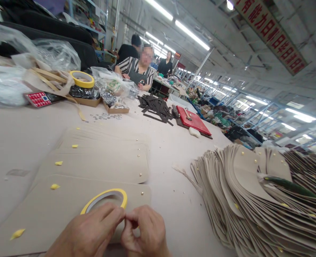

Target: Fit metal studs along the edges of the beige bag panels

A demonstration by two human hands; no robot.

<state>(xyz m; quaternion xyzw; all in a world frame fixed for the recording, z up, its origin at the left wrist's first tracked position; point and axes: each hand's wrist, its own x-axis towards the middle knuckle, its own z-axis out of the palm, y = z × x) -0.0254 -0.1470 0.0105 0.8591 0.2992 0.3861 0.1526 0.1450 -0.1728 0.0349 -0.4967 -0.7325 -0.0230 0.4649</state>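
A roll of yellow tape (122,193) is in my left hand (90,228), whose fingers close over its near side. My right hand (147,230) pinches at the near right edge of the roll, fingertips touching those of my left hand. A speck of yellow shows by the right thumb, but the pinched bit of tape is mostly hidden. Under both hands lies a beige fabric panel (75,200) with a metal snap (142,193) near its right edge and yellow tape pieces (18,234) at its left. More such panels (101,162) overlap behind it.
At the right rises a big stack of beige panels (227,192). Further back are dark strips (158,107), a red board (194,121), loose metal rings (107,116), a small box (116,110) and another yellow tape roll (83,84). A co-worker (136,71) sits across the table.
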